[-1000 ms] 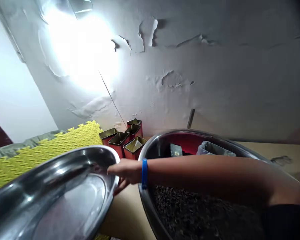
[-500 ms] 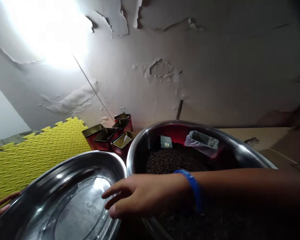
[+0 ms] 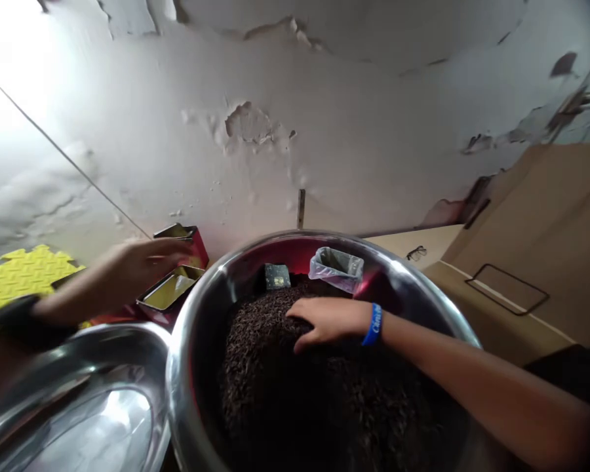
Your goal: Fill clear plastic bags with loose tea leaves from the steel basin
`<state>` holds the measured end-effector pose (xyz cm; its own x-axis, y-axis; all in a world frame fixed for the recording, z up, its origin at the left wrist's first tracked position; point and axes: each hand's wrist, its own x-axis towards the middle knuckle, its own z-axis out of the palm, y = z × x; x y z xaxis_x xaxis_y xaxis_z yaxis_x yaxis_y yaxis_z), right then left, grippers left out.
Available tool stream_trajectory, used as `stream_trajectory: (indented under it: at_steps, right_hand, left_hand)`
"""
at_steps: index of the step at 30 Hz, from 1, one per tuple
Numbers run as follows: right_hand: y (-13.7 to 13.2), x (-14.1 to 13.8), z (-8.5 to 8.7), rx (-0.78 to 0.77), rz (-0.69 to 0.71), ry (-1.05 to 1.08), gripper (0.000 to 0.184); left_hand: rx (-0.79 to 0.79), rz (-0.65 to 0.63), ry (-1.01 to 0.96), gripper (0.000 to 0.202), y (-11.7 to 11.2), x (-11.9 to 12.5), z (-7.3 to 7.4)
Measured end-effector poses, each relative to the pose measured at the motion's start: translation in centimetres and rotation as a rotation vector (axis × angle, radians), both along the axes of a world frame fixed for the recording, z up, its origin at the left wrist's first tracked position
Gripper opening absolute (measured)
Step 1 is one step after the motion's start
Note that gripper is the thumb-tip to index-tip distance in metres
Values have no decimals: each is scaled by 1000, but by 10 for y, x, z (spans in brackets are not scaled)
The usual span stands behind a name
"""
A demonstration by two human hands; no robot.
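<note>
My right hand is over a large steel basin, palm down, thumb and fingers apart, holding nothing I can see. Beneath it lies a heap of dark, dry, leaf-like bits resembling loose black tea. At the basin's far side are an open container lined with clear plastic and a small dark square piece. Blurred by motion, my left hand stretches its fingers out over the red tins; the nearer open tin has a gold-coloured inside. A red tin stands behind the fingertips.
A second, shallower steel basin sits at the lower left. Yellow foam matting lies beyond it. A peeling wall rises behind. To the right are a cardboard box and a pair of glasses.
The view has swung right. My right hand has moved from the shallow basin's edge to over the dark heap. My left hand has left that basin's far-left rim and come up to the tins.
</note>
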<state>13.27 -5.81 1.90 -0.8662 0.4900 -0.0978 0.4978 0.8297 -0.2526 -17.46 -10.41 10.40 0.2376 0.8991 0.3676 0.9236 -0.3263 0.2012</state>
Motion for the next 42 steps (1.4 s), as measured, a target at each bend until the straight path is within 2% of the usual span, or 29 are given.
stream_trajectory:
  at_steps: [2,4,7,9,11,14,18,21,24,26,28,30,32,35,38,42]
  right_hand:
    - [-2,-2,-10,-10,25,26,65]
    - [-5,-2,-13,15,40,37,53]
    - [-10,1,-13,60,47,12,36]
    - [-11,4,-11,92,73,1,31]
    - [-10,6,-9,111,112,24,26]
    - [-5,10,-3,84,156,150,24]
    - [5,15,10,55,121,322,25]
    - [16,24,15,190,-25,364,24]
    - [28,35,11,387,-237,270,23]
    - [32,40,7,472,-329,161,21]
    - [30,38,6,511,-361,116,20]
    - [21,30,8,468,-327,177,21]
    - [8,18,10,305,-190,245,24]
    - [-11,3,5,72,87,163,33]
    - [-20,-3,-4,33,165,58,48]
    - [-18,-3,-5,-38,210,26,20]
  left_hand:
    - [-22,-166,26,27,38,45,-11]
    - [19,-313,19,32,87,97,-31]
    - [45,-392,-78,45,158,164,-67]
    - [-99,-401,-171,52,190,193,-88]
    - [-186,-427,-177,53,207,207,-104]
    - [-259,-449,-176,48,209,203,-117]
    - [-216,-433,-166,43,190,178,-115]
    - [-212,-448,-98,41,176,171,-103]
    - [-192,-534,-14,38,170,173,-92]
    - [-151,-557,41,34,167,175,-90]
    - [-128,-573,75,32,163,173,-91]
    - [-116,-604,71,31,157,168,-93]
    - [-110,-618,43,32,151,161,-95]
    - [-139,-637,29,33,148,153,-94]
    - [-185,-676,31,32,149,149,-91]
    - [-179,-668,-9,33,151,149,-93]
